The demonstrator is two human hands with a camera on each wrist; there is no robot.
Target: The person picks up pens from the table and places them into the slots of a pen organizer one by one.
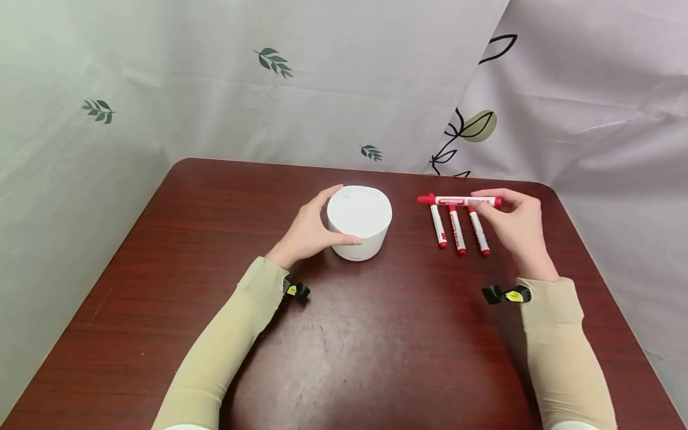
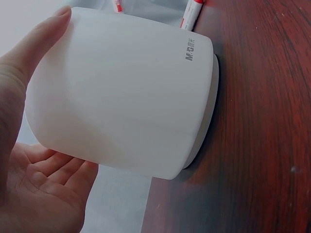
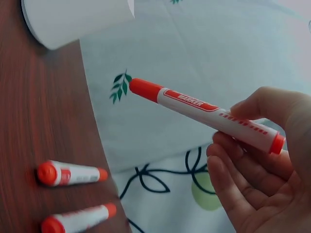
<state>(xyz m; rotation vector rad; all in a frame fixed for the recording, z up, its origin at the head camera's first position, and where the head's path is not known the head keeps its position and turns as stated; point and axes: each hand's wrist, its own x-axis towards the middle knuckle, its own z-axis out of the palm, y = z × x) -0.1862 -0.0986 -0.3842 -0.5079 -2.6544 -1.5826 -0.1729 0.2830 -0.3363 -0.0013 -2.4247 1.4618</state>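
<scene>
My left hand (image 1: 305,232) grips a white pen holder (image 1: 372,240) from its left side, thumb along the near wall and fingers round the back. The pen holder stands upright on the table, and its small grey logo shows in the left wrist view. In my right hand (image 1: 520,226), a red-capped white marker (image 3: 192,108) is pinched near its rear end between thumb and fingers. It is held level above the table, its cap pointing left toward the pen holder. Three similar markers lie in a row below it: the left one (image 1: 438,228), the middle one (image 1: 457,232) and the right one (image 1: 479,233).
All of this is on a dark red-brown wooden table (image 1: 344,346) with rounded far corners. A pale curtain (image 1: 215,89) with leaf prints hangs right behind the table's far edge and along both sides.
</scene>
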